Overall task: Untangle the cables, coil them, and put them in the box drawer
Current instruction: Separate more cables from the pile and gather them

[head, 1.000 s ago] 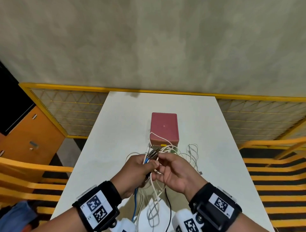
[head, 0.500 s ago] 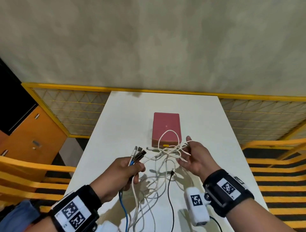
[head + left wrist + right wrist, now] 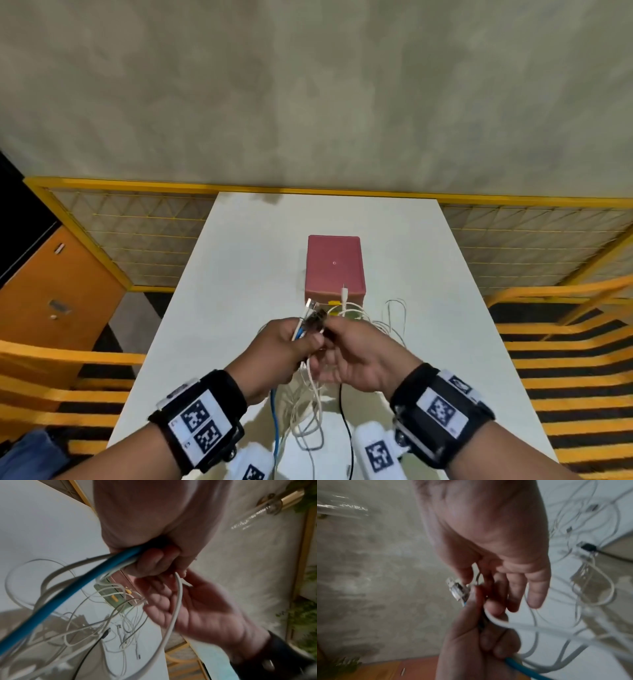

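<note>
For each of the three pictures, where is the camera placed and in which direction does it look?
Head: worn on the head, looks down at the table, red box, both hands and wristbands.
Left wrist: looks along the left hand gripping the blue cable.
Right wrist: looks along the right hand toward the plugs.
Both wrist views share both hands and the blue cable.

White table; orange cabinet left; yellow mesh railing.

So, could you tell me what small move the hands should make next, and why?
Probably the right hand should draw one white cable clear, because the left hand grips the bunched plug ends and loops lie tangled on the table.
</note>
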Action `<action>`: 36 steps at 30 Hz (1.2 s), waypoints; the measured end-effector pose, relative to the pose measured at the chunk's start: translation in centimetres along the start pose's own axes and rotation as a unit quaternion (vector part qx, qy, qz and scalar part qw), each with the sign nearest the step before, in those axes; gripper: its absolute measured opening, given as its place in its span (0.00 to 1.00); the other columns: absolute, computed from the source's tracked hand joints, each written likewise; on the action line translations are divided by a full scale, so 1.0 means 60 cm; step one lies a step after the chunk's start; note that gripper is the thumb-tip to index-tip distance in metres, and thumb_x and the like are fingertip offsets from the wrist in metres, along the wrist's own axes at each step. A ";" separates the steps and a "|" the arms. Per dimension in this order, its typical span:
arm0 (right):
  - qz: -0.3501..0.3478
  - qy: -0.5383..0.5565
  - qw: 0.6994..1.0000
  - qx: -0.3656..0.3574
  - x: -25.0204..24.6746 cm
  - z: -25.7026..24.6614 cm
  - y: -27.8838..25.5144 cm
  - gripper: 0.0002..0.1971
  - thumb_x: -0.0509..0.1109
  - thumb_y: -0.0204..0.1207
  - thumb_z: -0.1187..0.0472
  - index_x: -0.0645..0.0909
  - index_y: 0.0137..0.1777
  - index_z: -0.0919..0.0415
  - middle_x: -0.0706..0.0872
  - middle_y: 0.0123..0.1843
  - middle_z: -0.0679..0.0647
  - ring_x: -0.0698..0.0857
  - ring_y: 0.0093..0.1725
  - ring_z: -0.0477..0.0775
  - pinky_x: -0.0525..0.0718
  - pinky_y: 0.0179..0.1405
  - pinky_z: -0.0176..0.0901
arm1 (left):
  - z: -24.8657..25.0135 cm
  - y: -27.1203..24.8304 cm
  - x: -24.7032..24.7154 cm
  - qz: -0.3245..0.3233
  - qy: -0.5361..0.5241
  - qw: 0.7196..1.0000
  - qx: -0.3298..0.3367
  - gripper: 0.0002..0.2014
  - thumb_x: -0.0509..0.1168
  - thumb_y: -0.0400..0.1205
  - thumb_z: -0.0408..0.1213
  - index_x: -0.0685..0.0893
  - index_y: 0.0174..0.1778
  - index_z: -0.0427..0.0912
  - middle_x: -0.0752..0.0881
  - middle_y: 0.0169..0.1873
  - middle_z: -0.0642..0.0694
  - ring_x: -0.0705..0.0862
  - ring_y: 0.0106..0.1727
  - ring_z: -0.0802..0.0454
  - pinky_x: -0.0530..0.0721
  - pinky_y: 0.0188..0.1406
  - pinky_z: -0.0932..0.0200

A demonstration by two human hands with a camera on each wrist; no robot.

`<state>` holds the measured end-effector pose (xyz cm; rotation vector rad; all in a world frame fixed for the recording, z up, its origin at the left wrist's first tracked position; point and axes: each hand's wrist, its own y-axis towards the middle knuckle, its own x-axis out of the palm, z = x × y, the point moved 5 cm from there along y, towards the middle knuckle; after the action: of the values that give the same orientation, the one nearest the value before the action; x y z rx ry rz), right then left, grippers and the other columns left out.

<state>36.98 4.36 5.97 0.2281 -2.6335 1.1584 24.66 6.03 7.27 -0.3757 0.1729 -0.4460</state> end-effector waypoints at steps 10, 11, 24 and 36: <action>0.158 0.213 0.964 -0.027 -0.099 -0.028 0.045 0.17 0.57 0.88 0.51 0.78 0.41 0.57 0.89 0.28 0.53 0.92 0.30 0.53 0.87 0.38 0.49 | -0.025 -0.071 -0.022 -0.121 0.150 0.981 0.010 0.11 0.69 0.82 0.37 0.82 0.33 0.45 0.88 0.28 0.42 0.79 0.27 0.58 0.74 0.32 0.67; 0.162 0.228 0.960 -0.032 -0.100 -0.028 0.049 0.18 0.57 0.88 0.51 0.78 0.40 0.57 0.88 0.27 0.52 0.91 0.28 0.51 0.89 0.35 0.48 | -0.028 -0.078 -0.025 -0.152 0.153 0.976 0.004 0.10 0.69 0.82 0.38 0.82 0.34 0.45 0.88 0.30 0.43 0.81 0.30 0.58 0.76 0.36 0.65; 0.141 0.277 0.942 -0.126 -0.102 -0.059 0.019 0.13 0.55 0.90 0.56 0.76 0.47 0.61 0.90 0.30 0.57 0.93 0.33 0.56 0.91 0.29 0.55 | -0.001 -0.048 -0.044 -0.005 0.109 0.993 0.045 0.15 0.76 0.77 0.45 0.76 0.35 0.45 0.70 0.24 0.55 0.67 0.21 0.60 0.64 0.21 0.62; 0.055 0.226 0.968 -0.095 -0.042 -0.001 -0.026 0.19 0.55 0.88 0.53 0.74 0.69 0.65 0.87 0.56 0.66 0.86 0.46 0.63 0.83 0.42 0.56 | 0.028 -0.014 0.051 -0.015 -0.006 0.997 0.075 0.09 0.72 0.79 0.27 0.85 0.35 0.41 0.82 0.22 0.55 0.77 0.20 0.65 0.74 0.21 0.73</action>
<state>39.76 3.48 6.39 -0.1988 -2.3455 0.8557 27.44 4.46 8.90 -0.2336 0.1210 -0.4837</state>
